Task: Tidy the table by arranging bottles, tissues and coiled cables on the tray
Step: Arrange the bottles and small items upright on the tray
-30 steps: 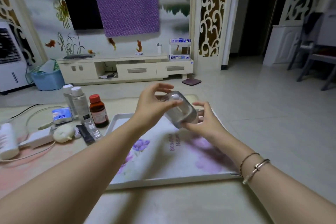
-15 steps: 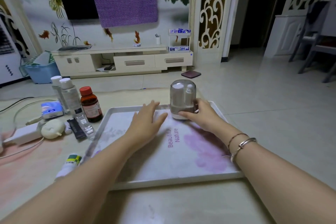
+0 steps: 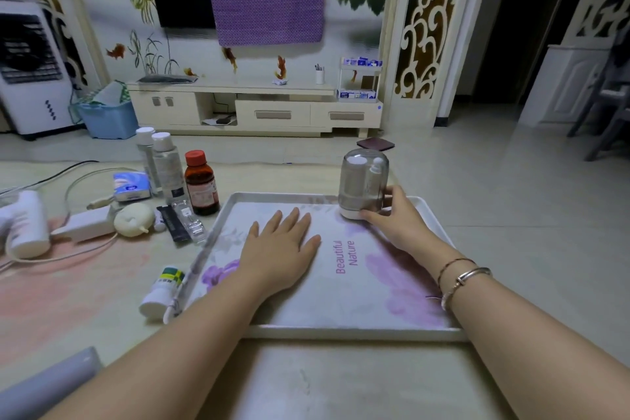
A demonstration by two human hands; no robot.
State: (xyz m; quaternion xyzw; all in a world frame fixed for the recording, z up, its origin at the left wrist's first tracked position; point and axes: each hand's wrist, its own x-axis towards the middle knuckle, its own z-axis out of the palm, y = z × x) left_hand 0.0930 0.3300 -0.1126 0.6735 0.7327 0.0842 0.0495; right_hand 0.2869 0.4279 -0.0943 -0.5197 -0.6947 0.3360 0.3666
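A clear domed container with small white bottles inside stands upright at the far right corner of the flowered white tray. My right hand grips its base from the right. My left hand lies flat, fingers straight, on the tray's middle. Left of the tray stand two clear bottles and a brown bottle with a red cap. A blue tissue pack lies beside them. A white charger with its cable lies loose further left.
A small white bottle with a green label lies against the tray's left rim. A black sachet, a clear vial, a white round thing and a white tube lie on the table's left side. A grey object lies near the front left.
The domed container went from tilted in both hands above the tray to standing upright on its far right corner. My left hand let go and now lies flat on the tray.
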